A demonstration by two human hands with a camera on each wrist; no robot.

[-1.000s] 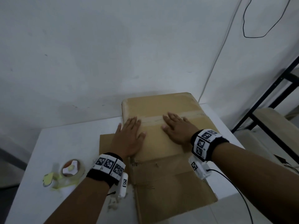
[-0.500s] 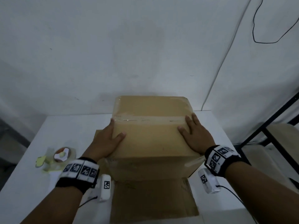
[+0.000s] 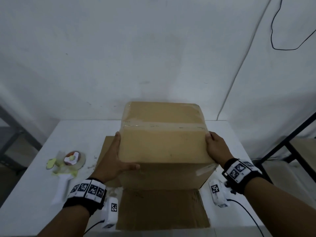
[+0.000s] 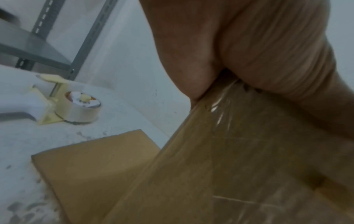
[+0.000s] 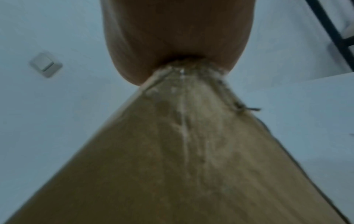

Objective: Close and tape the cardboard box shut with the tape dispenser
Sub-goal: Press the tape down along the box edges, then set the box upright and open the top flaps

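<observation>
A: Overhead, item one?
B: Box [image 3: 162, 147], flaps closed, a tape strip across the top, standing on flat cardboard [image 3: 160, 209] on a table [image 3: 34, 194]. Left hand [image 3: 111, 163] clasps its left side, thumb hooked over the near top edge; right hand [image 3: 217, 149] clasps the right side. Other fingers hidden behind the box.
A: Item two?
B: Dispenser [image 3: 68, 165], lying on the table left of the box, apart from both hands.
A: Left wrist?
B: Palm pressed to the taped edge; dispenser [image 4: 63, 106] beyond. Finger spread: cannot tell.
A: Right wrist?
B: Palm on a box corner [image 5: 184, 151]. Fingers unseen.
</observation>
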